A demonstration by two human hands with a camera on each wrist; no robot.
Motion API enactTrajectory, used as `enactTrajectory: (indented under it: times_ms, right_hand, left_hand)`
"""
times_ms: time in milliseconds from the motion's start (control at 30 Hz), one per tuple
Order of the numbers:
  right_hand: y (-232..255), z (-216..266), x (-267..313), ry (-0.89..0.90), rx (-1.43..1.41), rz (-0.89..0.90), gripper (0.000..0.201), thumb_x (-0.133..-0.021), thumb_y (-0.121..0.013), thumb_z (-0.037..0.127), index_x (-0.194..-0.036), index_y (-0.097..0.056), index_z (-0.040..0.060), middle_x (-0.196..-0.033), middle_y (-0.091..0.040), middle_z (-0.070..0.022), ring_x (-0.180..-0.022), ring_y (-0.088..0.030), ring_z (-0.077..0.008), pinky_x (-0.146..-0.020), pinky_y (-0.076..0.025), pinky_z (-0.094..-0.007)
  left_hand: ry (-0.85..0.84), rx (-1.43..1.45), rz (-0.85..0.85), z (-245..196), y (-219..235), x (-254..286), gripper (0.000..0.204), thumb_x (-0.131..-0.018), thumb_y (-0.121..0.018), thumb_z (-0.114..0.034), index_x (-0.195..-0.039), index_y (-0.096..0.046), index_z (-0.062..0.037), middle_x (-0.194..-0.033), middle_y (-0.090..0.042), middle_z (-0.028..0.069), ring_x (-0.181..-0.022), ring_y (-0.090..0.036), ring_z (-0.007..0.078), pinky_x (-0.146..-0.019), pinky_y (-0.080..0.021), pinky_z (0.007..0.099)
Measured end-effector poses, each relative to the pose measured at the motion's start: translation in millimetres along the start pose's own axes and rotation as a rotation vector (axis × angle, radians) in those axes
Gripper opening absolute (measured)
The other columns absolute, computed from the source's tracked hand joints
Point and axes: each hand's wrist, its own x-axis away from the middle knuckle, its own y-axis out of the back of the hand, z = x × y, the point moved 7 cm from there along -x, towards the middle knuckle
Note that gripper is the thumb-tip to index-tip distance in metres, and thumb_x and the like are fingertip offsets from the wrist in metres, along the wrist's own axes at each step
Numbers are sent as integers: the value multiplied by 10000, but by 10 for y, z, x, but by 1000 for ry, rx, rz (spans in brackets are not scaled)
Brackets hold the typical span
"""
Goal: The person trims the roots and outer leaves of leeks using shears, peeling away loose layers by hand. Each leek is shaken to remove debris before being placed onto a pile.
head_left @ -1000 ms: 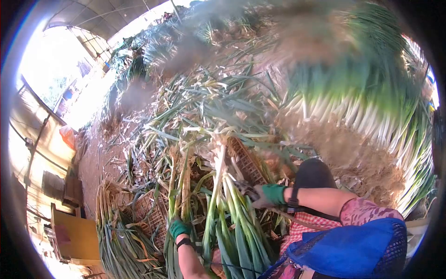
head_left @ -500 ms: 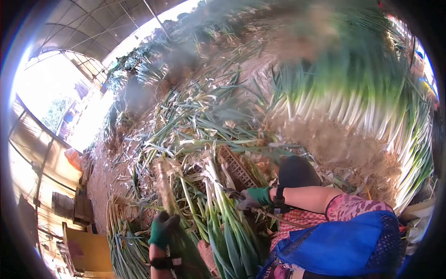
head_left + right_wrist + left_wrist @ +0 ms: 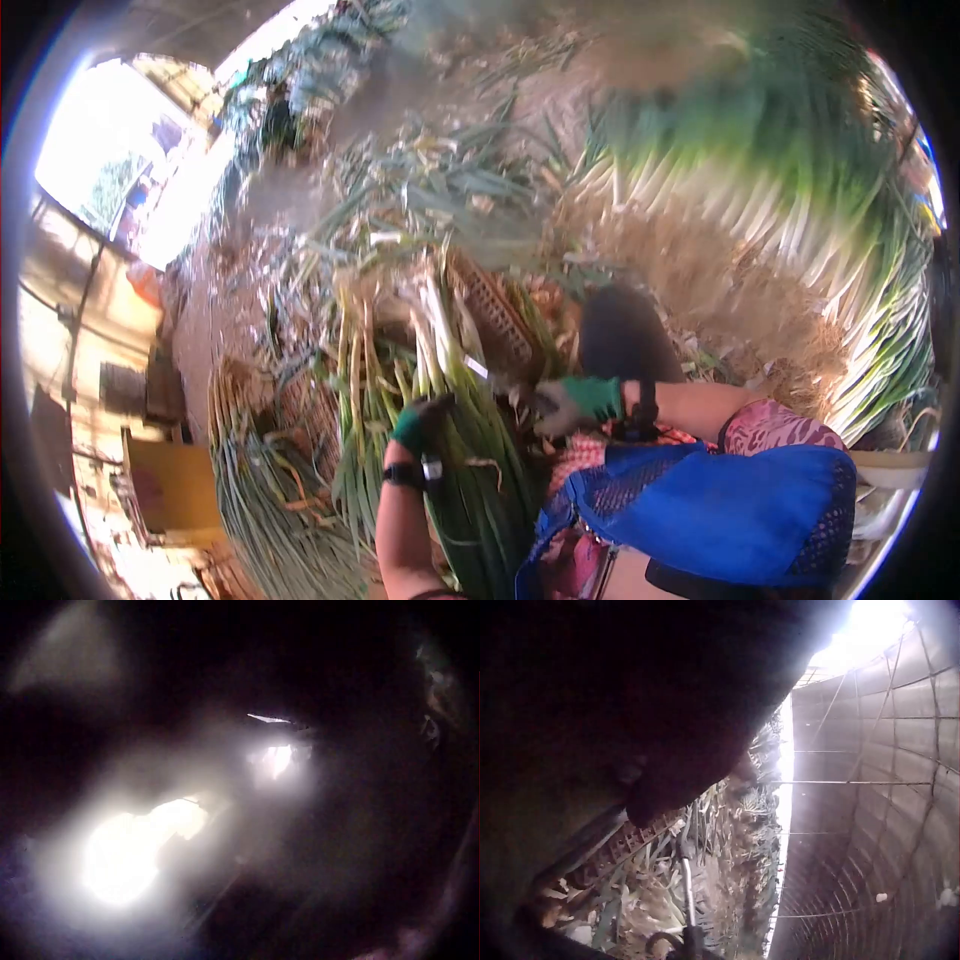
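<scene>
Leeks [image 3: 480,500] lie in a bundle across the lap, long green leaves toward the body and pale stems pointing away. My left hand [image 3: 425,420], in a green and dark glove, curls its fingers over them where stem turns to leaf. Close on the right, my gloved right hand [image 3: 575,405] grips an air gun, whose bright metal nozzle [image 3: 475,368] points toward the stems. In the left wrist view a metal tube [image 3: 688,889] with a dark end shows below a large dark shape. The right wrist view is nearly black.
A brown plastic crate [image 3: 490,310] stands behind the bundle. More leeks [image 3: 270,480] are heaped at the left, beside a yellow box [image 3: 175,485]. Trimmed leaves [image 3: 420,190] litter the ground ahead. A long row of leeks [image 3: 770,190] lies at the right.
My left hand lifted a brown-rooted leek upright, then moved right and lowered it over the bundle. My right hand stays beside the bundle, its nozzle now near the stems.
</scene>
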Motion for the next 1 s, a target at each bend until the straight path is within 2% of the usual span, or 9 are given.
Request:
enactTrajectory:
  times_ms: [33, 100, 167, 333, 400, 533, 567, 667, 1000]
  right_hand:
    - [-21, -158, -22, -178, -154, 31, 492, -805, -728, 373, -1095, -569, 8, -911, -636, -72, -822, -575, -150, -736, -475, -334]
    - [-83, 25, 25, -140, -268, 98, 470, -814, -719, 354, -1097, -568, 11, -904, -629, -58, -816, -567, -149, -731, -472, -330]
    - [-168, 104, -38, 0, -124, 101, 434, -822, -706, 323, -1099, -569, 18, -880, -626, -50, -807, -556, -138, -720, -465, -318]
    - [-209, -7, -216, -85, -109, 145, 462, -781, -705, 371, -1052, -583, 16, -842, -631, -80, -784, -578, -172, -698, -470, -348]
    - [-217, -12, -205, -53, -110, 76, 477, -739, -707, 425, -939, -601, 5, -790, -631, -130, -747, -611, -224, -672, -473, -385]
    - [-135, 334, 59, -110, -74, 197, 460, -728, -701, 404, -941, -590, 12, -785, -623, -139, -749, -607, -249, -681, -468, -402]
    - [-184, 278, 8, -147, 30, 283, 567, -773, -709, 435, -1132, -557, 24, -884, -627, -104, -785, -587, -205, -707, -473, -372]
    - [-190, 188, -197, -118, 14, 172, 559, -769, -716, 456, -1085, -568, 20, -862, -631, -105, -760, -588, -215, -691, -468, -380]
    - [-261, 359, -38, -95, -5, 243, 458, -738, -696, 389, -986, -604, 15, -813, -631, -140, -768, -624, -237, -681, -478, -389]
  left_hand:
    - [507, 696, 38, -13, 4, 17, 352, -873, -597, -111, -1219, -657, -98, -985, -720, 130, -864, -690, 283, -765, -548, 360]
    - [-23, 285, -174, -43, 16, 95, 304, -927, -618, -189, -1195, -651, -48, -988, -709, 111, -840, -673, 221, -759, -544, 330]
    - [228, 656, -151, 42, -97, 73, 310, -931, -645, -232, -1153, -655, -16, -975, -700, 93, -825, -659, 184, -748, -541, 311]
    - [879, 1320, -99, -197, -107, 117, 313, -914, -682, -256, -1068, -669, 16, -950, -686, 66, -802, -642, 149, -725, -534, 286]
    - [859, 1357, -141, -99, -146, 188, 295, -918, -676, -254, -1039, -673, 15, -931, -687, 54, -778, -637, 150, -717, -529, 293]
    - [830, 1296, -177, -235, 23, 236, 320, -892, -695, -261, -1032, -675, 25, -923, -686, 58, -781, -636, 150, -697, -522, 290]
    - [826, 1246, -157, -316, 122, 211, 339, -875, -710, -267, -1032, -675, 32, -919, -684, 62, -779, -635, 149, -686, -519, 287]
    - [751, 1219, -124, -177, -4, 226, 265, -846, -688, -105, -1098, -674, -26, -949, -681, 110, -832, -647, 213, -739, -527, 315]
    - [677, 1460, -163, -374, 45, 356, 235, -883, -684, -153, -1055, -672, 6, -938, -686, 48, -801, -642, 151, -742, -517, 287]
